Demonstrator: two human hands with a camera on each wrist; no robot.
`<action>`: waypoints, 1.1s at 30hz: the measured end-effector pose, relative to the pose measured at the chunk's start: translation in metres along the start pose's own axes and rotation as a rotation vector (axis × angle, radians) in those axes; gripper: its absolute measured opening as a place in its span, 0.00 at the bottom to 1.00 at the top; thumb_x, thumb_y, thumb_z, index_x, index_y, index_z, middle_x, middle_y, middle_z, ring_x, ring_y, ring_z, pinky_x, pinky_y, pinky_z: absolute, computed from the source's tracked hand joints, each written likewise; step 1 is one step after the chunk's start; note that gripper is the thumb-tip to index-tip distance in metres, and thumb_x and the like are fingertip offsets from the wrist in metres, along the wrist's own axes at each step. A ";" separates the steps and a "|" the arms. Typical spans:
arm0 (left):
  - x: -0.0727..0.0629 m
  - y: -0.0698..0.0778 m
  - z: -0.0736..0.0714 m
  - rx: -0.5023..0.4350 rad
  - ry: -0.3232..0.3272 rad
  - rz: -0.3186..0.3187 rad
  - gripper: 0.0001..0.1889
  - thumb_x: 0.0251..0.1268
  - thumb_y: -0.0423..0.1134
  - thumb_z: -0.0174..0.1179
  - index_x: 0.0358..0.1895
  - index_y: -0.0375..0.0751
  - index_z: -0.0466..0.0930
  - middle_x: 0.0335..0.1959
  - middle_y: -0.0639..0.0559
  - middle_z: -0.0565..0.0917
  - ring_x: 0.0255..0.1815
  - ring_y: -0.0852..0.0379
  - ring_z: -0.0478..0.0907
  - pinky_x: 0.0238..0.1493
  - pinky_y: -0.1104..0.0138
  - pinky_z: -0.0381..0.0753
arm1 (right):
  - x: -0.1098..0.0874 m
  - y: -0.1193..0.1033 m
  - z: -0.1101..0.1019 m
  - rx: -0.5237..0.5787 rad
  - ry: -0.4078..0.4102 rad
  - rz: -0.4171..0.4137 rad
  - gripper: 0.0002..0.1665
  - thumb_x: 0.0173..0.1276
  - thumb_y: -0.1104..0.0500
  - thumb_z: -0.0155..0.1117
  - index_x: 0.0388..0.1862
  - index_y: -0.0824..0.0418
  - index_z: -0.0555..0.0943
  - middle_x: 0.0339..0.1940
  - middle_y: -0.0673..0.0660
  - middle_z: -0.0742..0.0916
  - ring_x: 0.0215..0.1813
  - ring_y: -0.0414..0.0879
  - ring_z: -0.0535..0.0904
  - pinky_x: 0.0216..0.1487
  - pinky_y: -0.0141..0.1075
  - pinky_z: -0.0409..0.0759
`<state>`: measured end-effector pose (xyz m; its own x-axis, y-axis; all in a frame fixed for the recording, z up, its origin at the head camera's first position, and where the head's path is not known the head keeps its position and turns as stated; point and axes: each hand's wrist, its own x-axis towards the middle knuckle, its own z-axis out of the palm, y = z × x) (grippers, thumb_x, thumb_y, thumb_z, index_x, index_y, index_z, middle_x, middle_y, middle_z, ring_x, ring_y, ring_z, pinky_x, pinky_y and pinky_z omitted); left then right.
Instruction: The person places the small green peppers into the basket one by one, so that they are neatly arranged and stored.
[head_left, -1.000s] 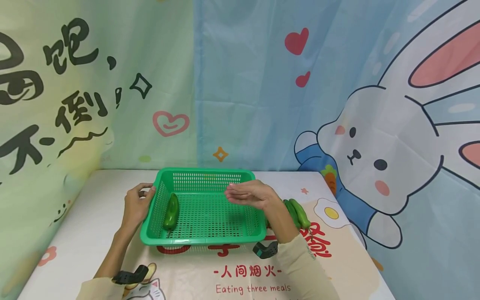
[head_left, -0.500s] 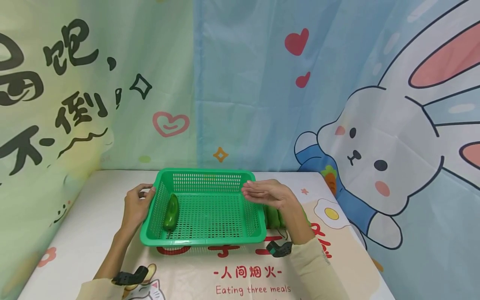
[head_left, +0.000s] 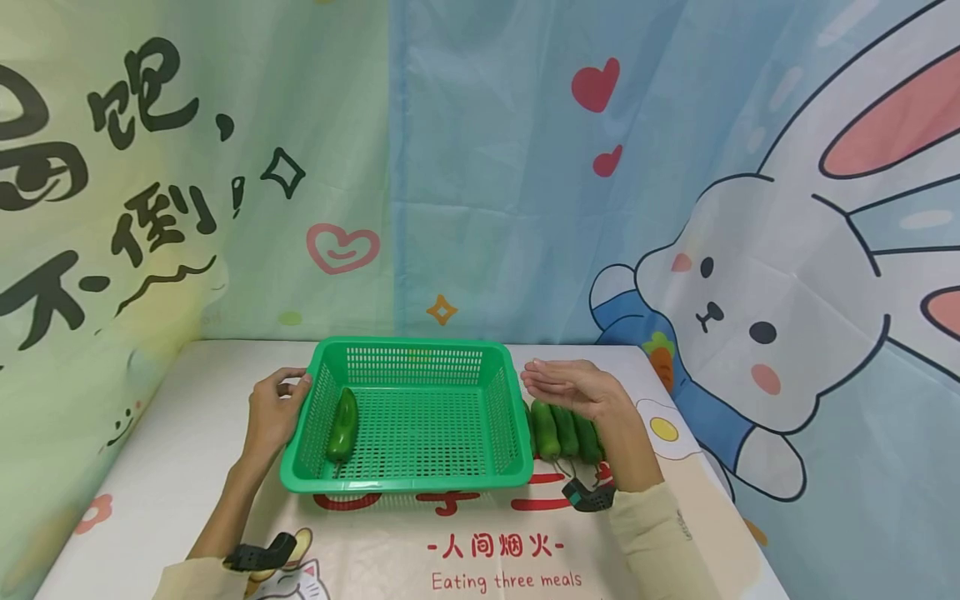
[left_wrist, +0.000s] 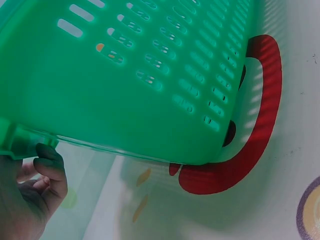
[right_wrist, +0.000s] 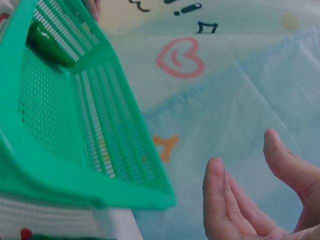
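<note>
A green plastic basket (head_left: 420, 483) with slotted sides rests on the table. One green pepper (head_left: 343, 425) lies along its left side; the right wrist view catches this pepper at upper left. My left hand (head_left: 275, 408) grips the basket's left rim, and in the left wrist view its fingers (left_wrist: 50, 172) are curled at the rim's edge. Just beyond the right rim, my right hand (head_left: 573, 387) hovers with straight fingers and thumb spread, holding nothing. Below it several more green peppers (head_left: 545, 429) lie side by side, partly covered by the hand and the basket wall.
A printed cloth (head_left: 495, 521) with red characters covers the table (head_left: 172, 433). Behind the table hangs a pastel backdrop (head_left: 480, 208) with a large rabbit (head_left: 757, 300). Both wrists wear dark camera bands.
My right hand has moved right, from over the basket to past its right rim, above the row of peppers. The left hand and basket have stayed put.
</note>
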<state>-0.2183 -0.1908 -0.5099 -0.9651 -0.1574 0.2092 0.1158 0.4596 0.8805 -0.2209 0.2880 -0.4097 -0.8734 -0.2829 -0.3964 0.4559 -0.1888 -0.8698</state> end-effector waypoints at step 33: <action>0.002 -0.001 0.000 0.006 0.011 -0.003 0.19 0.86 0.40 0.58 0.64 0.25 0.83 0.37 0.28 0.88 0.22 0.72 0.79 0.25 0.73 0.79 | -0.021 0.023 -0.100 0.021 0.182 0.032 0.10 0.83 0.64 0.64 0.44 0.57 0.91 0.44 0.54 0.96 0.49 0.44 0.94 0.56 0.38 0.92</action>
<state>-0.2201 -0.1913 -0.5104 -0.9628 -0.1689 0.2110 0.1110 0.4645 0.8786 -0.2092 0.3839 -0.4506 -0.8741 -0.1144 -0.4721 0.4858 -0.2030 -0.8502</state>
